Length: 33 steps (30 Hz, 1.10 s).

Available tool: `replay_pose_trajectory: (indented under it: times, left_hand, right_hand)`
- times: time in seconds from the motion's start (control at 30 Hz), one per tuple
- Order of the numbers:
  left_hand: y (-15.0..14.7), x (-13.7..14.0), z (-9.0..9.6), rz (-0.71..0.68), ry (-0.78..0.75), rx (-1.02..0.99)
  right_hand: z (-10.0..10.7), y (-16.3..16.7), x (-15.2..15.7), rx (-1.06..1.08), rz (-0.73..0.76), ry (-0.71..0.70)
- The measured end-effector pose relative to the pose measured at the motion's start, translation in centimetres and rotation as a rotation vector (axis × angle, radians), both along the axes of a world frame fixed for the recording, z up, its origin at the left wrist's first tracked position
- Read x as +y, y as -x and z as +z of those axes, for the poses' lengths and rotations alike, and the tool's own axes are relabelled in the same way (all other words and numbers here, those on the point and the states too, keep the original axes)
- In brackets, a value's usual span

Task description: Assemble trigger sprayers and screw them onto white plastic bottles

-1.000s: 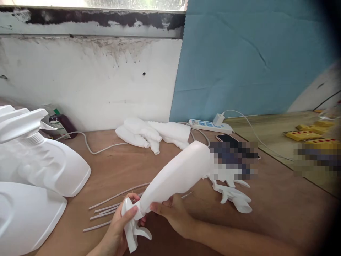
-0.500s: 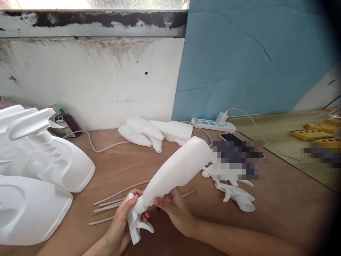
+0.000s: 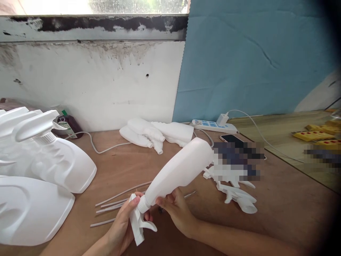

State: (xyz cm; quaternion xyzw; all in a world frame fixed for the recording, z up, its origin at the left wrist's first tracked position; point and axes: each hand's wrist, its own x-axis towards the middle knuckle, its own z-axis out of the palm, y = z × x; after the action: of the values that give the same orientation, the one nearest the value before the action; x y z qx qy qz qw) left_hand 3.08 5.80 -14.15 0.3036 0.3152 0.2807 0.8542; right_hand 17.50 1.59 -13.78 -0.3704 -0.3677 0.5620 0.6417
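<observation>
Both left hand (image 3: 123, 221) and right hand (image 3: 180, 214) curl around the spray bottle (image 3: 178, 167).

No text can be read; a label (image 3: 64, 126) is borne by the dark, green-capped bottle (image 3: 75, 123), but its print is too small to be deciphered.

Loose bottles (image 3: 142, 129) lie behind the held bottle (image 3: 178, 168), left of the power strip (image 3: 206, 125).
</observation>
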Motion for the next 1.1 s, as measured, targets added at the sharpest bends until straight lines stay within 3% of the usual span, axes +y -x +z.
replay_pose_trajectory:
  times: [0.17, 0.43, 0.9, 1.1]
  left_hand:
    - [0.1, 0.0, 0.4, -0.037, 0.007, -0.040]
    - [0.4, 0.0, 0.7, -0.085, -0.002, -0.054]
    - [0.6, -0.3, 0.8, -0.224, 0.009, -0.068]
    - [0.9, -0.2, 0.9, -0.257, -0.021, 0.017]
  right_hand:
    - [0.1, 0.2, 0.1, 0.047, 0.087, -0.063]
    - [-0.2, 0.0, 0.0, 0.017, -0.009, -0.016]
    - [-1.1, -0.2, -0.2, -0.028, -0.060, 0.021]
    - [-0.8, -0.2, -0.2, -0.043, -0.051, 0.034]
